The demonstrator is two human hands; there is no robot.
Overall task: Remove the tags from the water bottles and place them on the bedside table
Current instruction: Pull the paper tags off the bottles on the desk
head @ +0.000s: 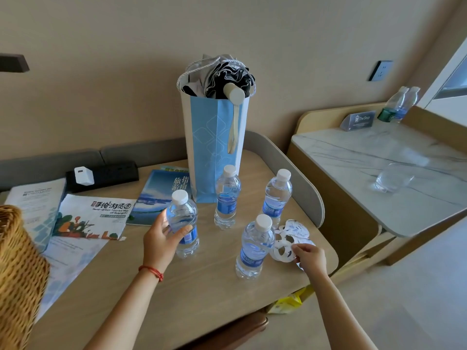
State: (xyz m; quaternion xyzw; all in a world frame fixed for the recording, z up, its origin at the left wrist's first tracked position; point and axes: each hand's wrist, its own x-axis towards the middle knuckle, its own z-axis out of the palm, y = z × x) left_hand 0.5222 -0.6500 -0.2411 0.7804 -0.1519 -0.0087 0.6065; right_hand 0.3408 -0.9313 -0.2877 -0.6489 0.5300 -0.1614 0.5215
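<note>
Inspecting four clear plastic white-capped water bottles [227, 198] on the beige table [202, 294], we find none tagged. Our left hand [161, 238] wraps one bottle; our right hand [309, 257] pinches the loose white paper tags [290, 238], so we judge only placement remains.

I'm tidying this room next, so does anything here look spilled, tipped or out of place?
Nothing is spilled, and the four water bottles on the table stand upright. Two oddities: a yellow packet lies on the floor by the table's near right corner, and an umbrella is stuffed handle-up into the blue gift bag.
</note>
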